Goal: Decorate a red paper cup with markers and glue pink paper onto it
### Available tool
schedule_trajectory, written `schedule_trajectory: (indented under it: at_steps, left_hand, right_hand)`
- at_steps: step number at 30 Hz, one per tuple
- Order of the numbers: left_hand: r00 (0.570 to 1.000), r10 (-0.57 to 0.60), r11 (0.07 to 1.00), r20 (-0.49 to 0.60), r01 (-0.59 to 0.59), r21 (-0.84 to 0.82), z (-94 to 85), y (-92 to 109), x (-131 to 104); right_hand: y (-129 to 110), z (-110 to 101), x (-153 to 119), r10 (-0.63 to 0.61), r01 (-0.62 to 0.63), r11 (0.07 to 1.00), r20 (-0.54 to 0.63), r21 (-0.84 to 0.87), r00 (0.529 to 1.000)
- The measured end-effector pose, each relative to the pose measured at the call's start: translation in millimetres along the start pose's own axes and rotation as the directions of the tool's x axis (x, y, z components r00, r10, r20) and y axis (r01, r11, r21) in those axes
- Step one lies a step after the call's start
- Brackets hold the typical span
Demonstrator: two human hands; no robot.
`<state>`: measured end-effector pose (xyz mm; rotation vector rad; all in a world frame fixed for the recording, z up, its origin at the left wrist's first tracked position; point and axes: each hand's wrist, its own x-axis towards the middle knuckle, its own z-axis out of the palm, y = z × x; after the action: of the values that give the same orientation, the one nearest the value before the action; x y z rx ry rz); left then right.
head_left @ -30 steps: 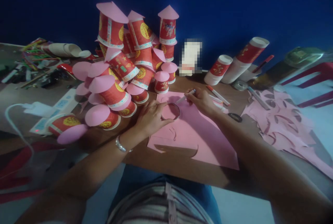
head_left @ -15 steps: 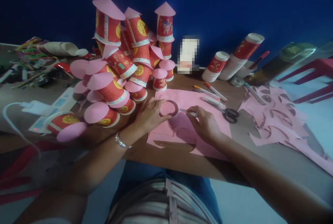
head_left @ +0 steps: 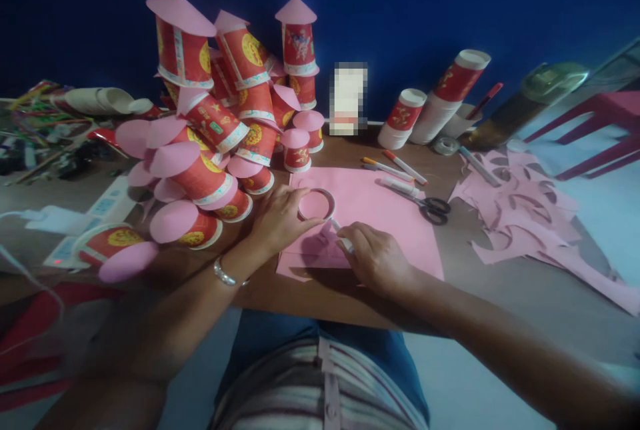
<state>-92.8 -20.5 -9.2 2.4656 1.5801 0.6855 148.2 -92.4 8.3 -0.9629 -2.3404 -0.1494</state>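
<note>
My left hand [head_left: 283, 217] grips a thin ring like a tape roll [head_left: 331, 198], thumb along its near side and fingers at its left, pressing it flat on a pink paper sheet [head_left: 400, 243]. In my right hand [head_left: 375, 253] is a pale pen [head_left: 346, 245], pinched between thumb and fingers. Its tip meets the ring's lower right edge or the paper just beside it. The sheet's near edge has a cut-out shape. Scissors [head_left: 435, 210] and a capped marker [head_left: 399, 186] lie at the sheet's upper right.
Red paper cups with pink cone tops [head_left: 190, 173] are piled at the left, near a power strip [head_left: 107, 207]. Pink scraps [head_left: 520, 203] cover the right side. Stacked cups [head_left: 453, 93], another tape roll [head_left: 445, 145] and a bottle [head_left: 530, 103] stand at the back right.
The pen has come down and left, from the ring's right side to its lower right edge. My left hand keeps its grip on the ring. The whole view has shifted slightly.
</note>
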Motion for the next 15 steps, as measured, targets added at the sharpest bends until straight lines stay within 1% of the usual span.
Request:
schedule_trajectory:
  at_steps: [4,8,11,15]
  left_hand:
    - [1.000,-0.004,1.000,0.000,0.004,-0.010,-0.2,-0.6,0.1]
    - [1.000,-0.021,1.000,0.009,0.021,-0.001,-0.7,-0.4,0.0]
    - [0.999,-0.031,0.999,0.019,0.031,0.008,-1.4,0.7,0.1]
    - [0.999,-0.021,1.000,0.028,0.021,0.004,-3.3,1.8,0.5]
  right_hand:
    - [-6.7,-3.3,1.8,-0.034,0.034,0.999,0.007,-0.008,0.999]
    - [-7.9,-6.3,0.4,-0.034,0.036,0.998,-0.044,0.045,0.998]
    - [1.0,-11.1,-3.1,0.007,0.001,0.996,-0.103,0.086,0.995]
    - [16.2,-16.0,-9.4,0.072,-0.060,0.996,-0.198,0.062,0.978]
